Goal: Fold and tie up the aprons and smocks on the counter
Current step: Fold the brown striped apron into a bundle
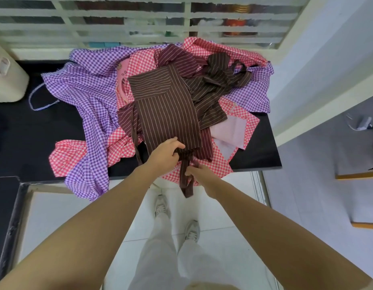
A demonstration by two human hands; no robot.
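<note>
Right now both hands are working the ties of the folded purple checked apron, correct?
Not purple: the head view shows the left hand and right hand working the ties of the folded brown striped apron.

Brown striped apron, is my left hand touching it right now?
Touching. The head view shows the left hand gripping the folded brown striped apron at its near edge, beside the knotted tie.

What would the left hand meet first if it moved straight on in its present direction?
The folded brown striped apron: the left hand grips its near edge, so probably just more of it.
</note>
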